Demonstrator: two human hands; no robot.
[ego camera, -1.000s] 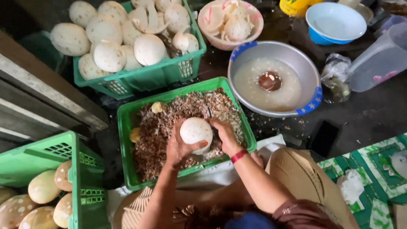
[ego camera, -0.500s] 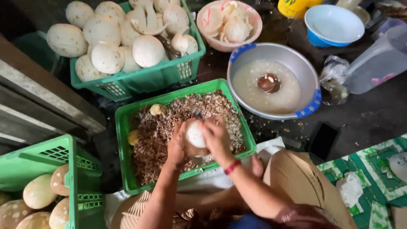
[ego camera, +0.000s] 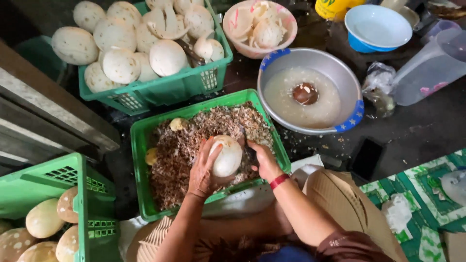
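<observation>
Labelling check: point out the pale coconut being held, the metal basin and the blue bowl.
pale coconut point(ego camera: 227, 156): head view, middle of its bare shell.
metal basin point(ego camera: 330, 63): head view, inner wall, upper right.
blue bowl point(ego camera: 377, 26): head view, pale inside.

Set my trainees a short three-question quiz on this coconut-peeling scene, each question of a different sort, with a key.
1. True or false: the left hand holds the pale peeled coconut over the middle green crate of brown shavings.
2. What lies in the metal basin? A) a phone B) cloudy liquid with a brown scoop C) shavings
3. Fill in: the right hand wears a ___ wristband.

Key: 1 true; 2 B; 3 red.
</observation>
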